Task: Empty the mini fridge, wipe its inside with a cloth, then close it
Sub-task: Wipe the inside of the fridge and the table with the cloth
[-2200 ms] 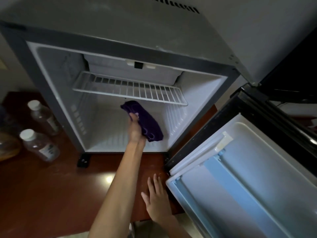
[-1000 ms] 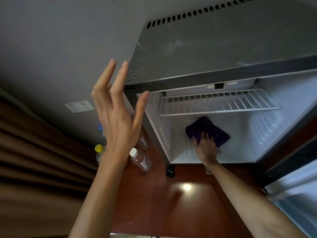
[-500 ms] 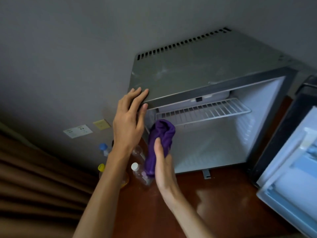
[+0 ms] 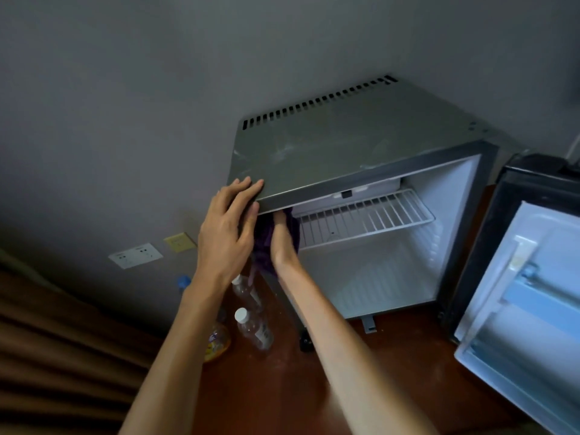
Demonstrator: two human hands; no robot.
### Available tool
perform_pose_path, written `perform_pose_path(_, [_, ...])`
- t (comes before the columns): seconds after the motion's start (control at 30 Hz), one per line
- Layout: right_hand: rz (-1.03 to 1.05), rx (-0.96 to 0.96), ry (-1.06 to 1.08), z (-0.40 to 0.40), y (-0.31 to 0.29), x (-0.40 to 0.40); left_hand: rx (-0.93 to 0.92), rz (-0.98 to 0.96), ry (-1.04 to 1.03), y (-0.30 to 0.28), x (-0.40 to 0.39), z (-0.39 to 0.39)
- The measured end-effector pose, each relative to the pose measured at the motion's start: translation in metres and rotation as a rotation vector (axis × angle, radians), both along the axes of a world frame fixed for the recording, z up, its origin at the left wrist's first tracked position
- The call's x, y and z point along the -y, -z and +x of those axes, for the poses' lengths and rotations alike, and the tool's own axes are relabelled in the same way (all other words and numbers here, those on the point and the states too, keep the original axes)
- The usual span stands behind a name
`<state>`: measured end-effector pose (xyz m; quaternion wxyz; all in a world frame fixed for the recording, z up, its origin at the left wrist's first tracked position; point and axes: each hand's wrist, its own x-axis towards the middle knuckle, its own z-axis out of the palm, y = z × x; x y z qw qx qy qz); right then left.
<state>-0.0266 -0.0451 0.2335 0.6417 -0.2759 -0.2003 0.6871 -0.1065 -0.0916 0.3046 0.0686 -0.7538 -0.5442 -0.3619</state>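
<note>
Now my left hand (image 4: 224,238) lies spread on the front left corner of the grey metal mini fridge (image 4: 339,146), while my right hand (image 4: 282,243) presses one soft, limp purple cloth (image 4: 262,246) flat-palmed against its inner left wall, best bunched loosely, with three clear plastic bottles (image 4: 254,329) standing outside.

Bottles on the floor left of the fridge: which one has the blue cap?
The bottle farthest back, by the wall. Its cap is blue and mostly hidden behind the left forearm. The two clear bottles nearer the fridge have white caps.
</note>
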Motion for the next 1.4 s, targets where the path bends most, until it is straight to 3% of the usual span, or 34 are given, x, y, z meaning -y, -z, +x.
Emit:
perform_pose_path(0.1, [0.039,-0.111,-0.018,-0.007,0.005,0.029,-0.001,0.005,0.001,0.001,-0.002,0.0])
perform_pose_path(0.2, [-0.102,-0.277,-0.072,0.007,-0.013,0.007,0.003,-0.001,0.019,0.002,-0.004,-0.003])
perform_pose_path(0.37, [-0.111,-0.68,-0.013,0.054,-0.04,-0.027,0.001,-0.006,0.014,0.002,-0.007,-0.007])
perform_pose_path(0.5, [-0.034,-0.739,-0.071,0.061,-0.02,0.015,0.011,0.011,0.003,0.006,-0.008,-0.003])
perform_pose_path(0.83, [-0.082,-0.616,0.058,0.074,-0.044,-0.018,-0.271,0.014,-0.161,-0.016,0.0,0.013])
perform_pose_path(1.03, [-0.07,-0.588,-0.039,0.096,-0.01,0.013,-0.205,-0.017,-0.149,-0.009,0.004,0.013])
perform_pose_path(1.3, [-0.088,-0.451,0.367,0.185,-0.039,-0.031,-0.122,-0.034,-0.164,-0.005,0.003,0.017])
perform_pose_path(1.4, [-0.088,-0.388,0.305,0.191,-0.024,-0.029,-0.095,-0.016,-0.168,0.0,0.002,0.018])
